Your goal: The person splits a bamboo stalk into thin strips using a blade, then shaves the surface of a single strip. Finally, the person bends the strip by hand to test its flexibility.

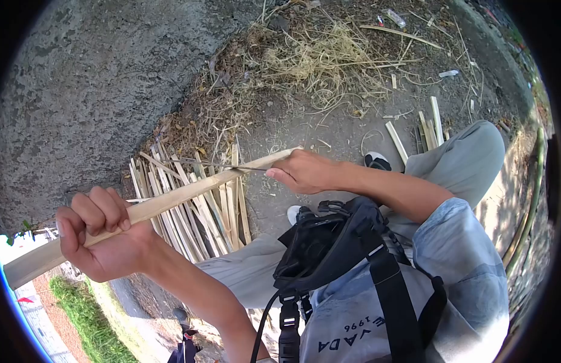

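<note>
My left hand (105, 236) is wrapped round a long, pale strip of wood or bamboo (177, 195) near its lower left end. The strip slants up to the right, its far end beside my right hand (301, 171). My right hand is closed on a knife, its handle hidden by the fingers. The thin dark blade (201, 162) points left and crosses the strip close to my right thumb. Under the strip, many thin pale sticks (204, 221) lie on the ground between my legs.
A rough grey stone or concrete block (105, 91) rises at the upper left. Curly shavings (316, 60) cover the ground ahead. More cut strips (430, 127) lie beside my knee at the right. A black strapped bag or harness (329, 242) hangs at my chest.
</note>
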The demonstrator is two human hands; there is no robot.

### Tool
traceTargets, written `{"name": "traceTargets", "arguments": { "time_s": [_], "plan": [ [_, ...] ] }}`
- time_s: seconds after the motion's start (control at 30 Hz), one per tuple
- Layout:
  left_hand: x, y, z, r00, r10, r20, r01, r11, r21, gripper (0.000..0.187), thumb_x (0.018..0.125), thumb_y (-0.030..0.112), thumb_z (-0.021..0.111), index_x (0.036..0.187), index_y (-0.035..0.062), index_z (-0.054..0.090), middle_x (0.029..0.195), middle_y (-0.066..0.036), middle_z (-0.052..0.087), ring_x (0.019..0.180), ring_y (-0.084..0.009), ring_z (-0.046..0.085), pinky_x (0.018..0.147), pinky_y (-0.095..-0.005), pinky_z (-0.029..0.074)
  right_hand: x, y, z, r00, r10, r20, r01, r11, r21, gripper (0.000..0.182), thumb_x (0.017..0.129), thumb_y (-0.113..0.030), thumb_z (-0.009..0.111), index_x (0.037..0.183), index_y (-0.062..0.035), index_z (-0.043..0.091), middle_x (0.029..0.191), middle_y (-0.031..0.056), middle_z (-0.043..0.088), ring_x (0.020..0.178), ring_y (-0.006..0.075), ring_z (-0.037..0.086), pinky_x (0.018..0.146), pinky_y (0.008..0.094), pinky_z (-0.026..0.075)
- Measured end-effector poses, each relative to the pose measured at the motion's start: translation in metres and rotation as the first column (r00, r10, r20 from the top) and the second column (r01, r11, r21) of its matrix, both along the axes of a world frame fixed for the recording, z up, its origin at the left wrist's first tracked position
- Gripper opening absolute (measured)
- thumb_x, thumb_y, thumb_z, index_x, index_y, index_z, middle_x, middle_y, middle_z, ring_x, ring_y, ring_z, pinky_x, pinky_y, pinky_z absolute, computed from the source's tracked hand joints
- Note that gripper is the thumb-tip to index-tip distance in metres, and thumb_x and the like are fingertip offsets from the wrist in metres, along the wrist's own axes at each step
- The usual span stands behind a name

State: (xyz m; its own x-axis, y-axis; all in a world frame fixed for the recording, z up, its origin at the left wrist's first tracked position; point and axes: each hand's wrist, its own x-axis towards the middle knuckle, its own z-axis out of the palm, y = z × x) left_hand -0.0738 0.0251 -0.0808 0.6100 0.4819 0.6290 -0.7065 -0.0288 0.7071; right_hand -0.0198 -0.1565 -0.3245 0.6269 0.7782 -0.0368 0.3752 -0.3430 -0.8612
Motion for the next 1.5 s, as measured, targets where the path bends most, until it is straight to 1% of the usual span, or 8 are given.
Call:
{"name": "traceTargets", "arguments": {
  "time_s": [0.2, 0.4, 0.5, 0.67, 0.97, 1.1, 1.3, 1.5],
  "plan": [
    [-0.004, 0.006, -0.001, 0.998, -0.06, 0.014, 0.059, 0.998, 0.009, 0.039, 0.094, 0.021, 0.048, 0.063, 0.0178, 0.025, 0.052, 0.002, 0.023, 0.041, -0.008, 0.017, 0.036, -0.024, 0.013, 0.003, -0.04, -0.146, 0.986, -0.119, -0.117, 0.052, 0.884, -0.464, 0.05, 0.104, -0.035, 0.036, 0.103, 0.0031, 0.067, 0.09, 0.0296, 0.065, 0.091, 0.047, 0.065, 0.08, 0.0529, 0.052],
    [-0.003, 0.017, -0.002, 0.999, -0.044, 0.011, 0.045, 0.999, -0.01, 0.039, 0.094, 0.021, 0.047, 0.063, 0.0174, 0.025, 0.053, 0.002, 0.023, 0.042, -0.0082, 0.017, 0.037, -0.0239, 0.014, -0.004, -0.003, -0.045, 0.994, -0.105, 0.019, 0.106, 0.994, -0.039, 0.056, 0.103, -0.036, 0.036, 0.085, 0.0079, 0.065, 0.084, 0.0337, 0.063, 0.085, 0.0504, 0.063, 0.083, 0.0531, 0.051],
    [-0.002, 0.016, 0.0, 1.0, -0.021, -0.017, 0.021, 1.0, -0.004, 0.039, 0.094, 0.021, 0.047, 0.063, 0.0173, 0.024, 0.053, 0.002, 0.022, 0.042, -0.008, 0.017, 0.037, -0.024, 0.014, -0.024, 0.004, -0.095, 0.987, -0.137, -0.085, 0.138, 0.99, 0.011, 0.057, 0.103, -0.036, 0.036, 0.081, 0.0069, 0.065, 0.083, 0.0331, 0.063, 0.084, 0.0505, 0.063, 0.082, 0.0529, 0.052],
    [-0.007, 0.027, -0.001, 0.999, -0.033, -0.017, 0.033, 0.999, 0.009, 0.039, 0.094, 0.021, 0.046, 0.063, 0.0175, 0.023, 0.053, 0.002, 0.022, 0.042, -0.0083, 0.017, 0.037, -0.024, 0.015, -0.007, -0.025, -0.174, 0.982, -0.188, -0.029, 0.152, 0.865, -0.478, 0.053, 0.103, -0.038, 0.035, 0.094, 0.0046, 0.066, 0.085, 0.0284, 0.067, 0.088, 0.0461, 0.066, 0.084, 0.0541, 0.052],
    [-0.001, 0.024, -0.001, 0.999, 0.043, -0.026, -0.043, 0.999, -0.004, 0.04, 0.094, 0.021, 0.047, 0.062, 0.0179, 0.022, 0.053, 0.002, 0.022, 0.042, -0.0081, 0.016, 0.036, -0.0244, 0.014, -0.036, 0.002, -0.111, 0.983, -0.179, -0.029, 0.176, 0.982, -0.069, 0.053, 0.103, -0.038, 0.036, 0.095, 0.0028, 0.069, 0.086, 0.0274, 0.067, 0.081, 0.047, 0.066, 0.082, 0.0533, 0.053],
    [-0.003, 0.028, -0.002, 0.998, 0.059, -0.025, -0.059, 0.998, -0.004, 0.04, 0.094, 0.021, 0.047, 0.062, 0.0179, 0.022, 0.052, 0.002, 0.021, 0.042, -0.0079, 0.017, 0.037, -0.0244, 0.014, -0.021, -0.031, -0.203, 0.998, -0.056, 0.026, 0.061, 0.836, -0.545, 0.05, 0.103, -0.037, 0.037, 0.097, 0.0022, 0.069, 0.087, 0.0255, 0.068, 0.082, 0.0474, 0.066, 0.08, 0.054, 0.053],
    [0.0, 0.031, -0.002, 0.998, 0.064, 0.02, -0.063, 0.997, -0.042, 0.038, 0.095, 0.027, 0.048, 0.065, 0.0159, 0.029, 0.056, 0.001, 0.025, 0.044, -0.0087, 0.02, 0.037, -0.0225, 0.016, 0.003, -0.014, -0.124, 0.962, -0.272, 0.023, 0.265, 0.91, -0.319, 0.051, 0.102, -0.037, 0.039, 0.092, 0.0032, 0.069, 0.08, 0.0255, 0.067, 0.079, 0.0434, 0.068, 0.078, 0.0548, 0.054],
    [0.024, 0.016, 0.006, 0.999, 0.045, -0.009, -0.045, 0.999, -0.006, 0.052, 0.098, 0.056, 0.047, 0.073, 0.0116, 0.038, 0.062, -0.002, 0.031, 0.048, -0.0133, 0.033, 0.037, -0.0228, 0.029, 0.016, 0.004, 0.035, 0.846, -0.307, -0.435, 0.253, 0.951, -0.178, 0.059, 0.102, -0.039, 0.039, 0.077, 0.0077, 0.065, 0.058, 0.0263, 0.057, 0.063, 0.0454, 0.062, 0.07, 0.0532, 0.05]
  ]
}}
